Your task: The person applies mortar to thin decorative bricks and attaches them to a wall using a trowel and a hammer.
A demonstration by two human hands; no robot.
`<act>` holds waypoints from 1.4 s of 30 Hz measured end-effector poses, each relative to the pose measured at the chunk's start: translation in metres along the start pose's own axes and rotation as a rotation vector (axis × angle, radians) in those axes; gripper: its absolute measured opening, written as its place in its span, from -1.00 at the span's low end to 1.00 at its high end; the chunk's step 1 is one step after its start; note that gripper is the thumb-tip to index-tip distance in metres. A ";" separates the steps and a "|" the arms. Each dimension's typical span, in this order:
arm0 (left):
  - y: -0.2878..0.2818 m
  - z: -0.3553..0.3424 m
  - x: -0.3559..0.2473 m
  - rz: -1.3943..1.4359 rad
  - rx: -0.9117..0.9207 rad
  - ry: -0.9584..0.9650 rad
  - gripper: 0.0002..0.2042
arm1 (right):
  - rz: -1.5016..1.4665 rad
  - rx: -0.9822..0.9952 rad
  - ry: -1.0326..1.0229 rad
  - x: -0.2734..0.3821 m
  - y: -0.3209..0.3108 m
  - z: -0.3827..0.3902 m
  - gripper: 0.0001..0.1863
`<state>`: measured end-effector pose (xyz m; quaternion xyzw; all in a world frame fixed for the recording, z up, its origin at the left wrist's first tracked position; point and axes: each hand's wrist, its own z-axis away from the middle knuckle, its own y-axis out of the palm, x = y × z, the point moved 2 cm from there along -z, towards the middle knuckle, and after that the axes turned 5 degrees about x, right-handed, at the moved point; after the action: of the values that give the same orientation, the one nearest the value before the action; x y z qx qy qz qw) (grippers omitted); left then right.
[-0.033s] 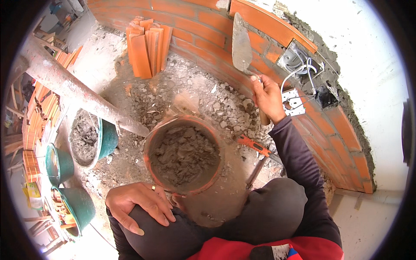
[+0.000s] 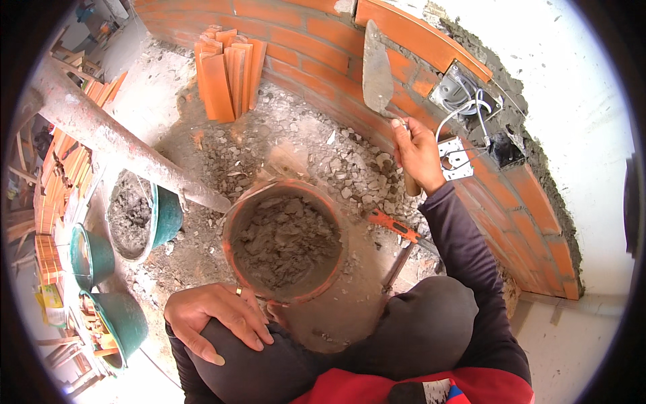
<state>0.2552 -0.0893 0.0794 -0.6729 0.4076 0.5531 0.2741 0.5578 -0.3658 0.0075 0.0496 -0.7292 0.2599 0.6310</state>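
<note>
My right hand [image 2: 414,151] grips the handle of a metal trowel [image 2: 377,71], whose blade is raised against the brick wall [image 2: 330,37], left of a metal electrical box [image 2: 454,94] with loose white cables. A white plate with holes [image 2: 459,161] is just right of the hand. My left hand [image 2: 219,316] rests with fingers apart on my left knee, holding nothing. Between my knees and the wall stands an orange-rimmed tub of grey mortar [image 2: 282,246]. An orange-handled tool [image 2: 393,222] lies to its right.
Thin orange tiles [image 2: 229,74] stand stacked against the wall. A pale pole [image 2: 128,128] slants across the left. Green buckets [image 2: 165,215], one filled with grey mix, stand left beside stacked bricks [image 2: 64,161]. Rubble [image 2: 367,168] covers the floor along the wall.
</note>
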 end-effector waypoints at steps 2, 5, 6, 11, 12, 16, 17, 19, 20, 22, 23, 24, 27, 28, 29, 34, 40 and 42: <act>-0.003 -0.002 0.003 0.009 -0.003 0.016 -0.47 | -0.024 0.002 0.036 -0.002 -0.009 0.010 -0.68; -0.003 -0.001 0.000 0.003 -0.018 0.012 -0.47 | -0.016 -0.009 0.083 -0.005 -0.018 0.029 -0.71; -0.004 -0.002 -0.001 -0.001 -0.020 0.010 -0.47 | -0.011 -0.017 0.089 -0.006 -0.023 0.036 -0.71; -0.002 0.006 0.008 0.030 -0.188 0.154 -0.49 | -0.188 -0.060 0.185 -0.003 -0.027 0.081 -0.75; -0.002 0.011 0.015 0.048 -0.250 0.203 -0.49 | -0.164 -0.028 0.200 0.004 -0.030 0.092 -0.77; 0.016 0.056 0.035 -0.346 -1.255 0.130 -0.69 | 0.068 0.254 0.080 0.017 -0.047 0.122 -0.85; 0.012 0.066 0.045 -0.442 -1.475 0.103 -0.73 | 0.220 0.332 -0.048 0.032 -0.044 0.124 -0.85; 0.009 0.080 0.062 -0.493 -1.696 -0.222 -0.72 | 0.380 0.511 -0.081 0.053 -0.034 0.137 -0.79; 0.008 0.077 0.068 -0.468 -1.742 -0.273 -0.69 | 0.500 0.594 -0.064 0.053 -0.027 0.143 -0.76; 0.008 0.071 0.085 -0.465 -1.816 -0.364 -0.65 | 0.765 0.750 -0.084 0.049 -0.016 0.145 -0.71; 0.003 0.070 0.097 -0.482 -1.831 -0.395 -0.63 | 0.786 0.761 -0.149 0.039 -0.008 0.149 -0.70; -0.002 0.067 0.104 -0.496 -1.834 -0.431 -0.61 | 0.799 0.730 -0.219 0.031 -0.005 0.151 -0.71; -0.004 0.070 0.120 -0.545 -1.744 -0.485 -0.51 | 0.797 0.640 -0.361 -0.014 0.010 0.162 -0.69; -0.005 0.071 0.123 -0.505 -1.727 -0.509 -0.48 | 0.806 0.606 -0.362 -0.028 0.011 0.167 -0.67; -0.006 0.071 0.124 -0.465 -1.707 -0.530 -0.45 | 0.816 0.569 -0.361 -0.040 0.010 0.172 -0.65; -0.011 0.069 0.130 -0.490 -1.676 -0.503 -0.41 | 0.807 0.496 -0.320 -0.072 -0.036 0.203 -0.60; -0.013 0.075 0.138 -0.218 -1.706 -0.387 -0.39 | 0.992 0.433 -0.144 -0.024 -0.097 0.200 -0.67; -0.015 0.076 0.141 -0.215 -1.703 -0.370 -0.39 | 1.086 0.428 -0.180 0.022 -0.092 0.181 -0.69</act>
<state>0.2366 -0.0541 -0.0767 -0.5830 -0.2603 0.7407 -0.2090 0.4280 -0.5190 0.0452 -0.1826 -0.6322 0.6821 0.3190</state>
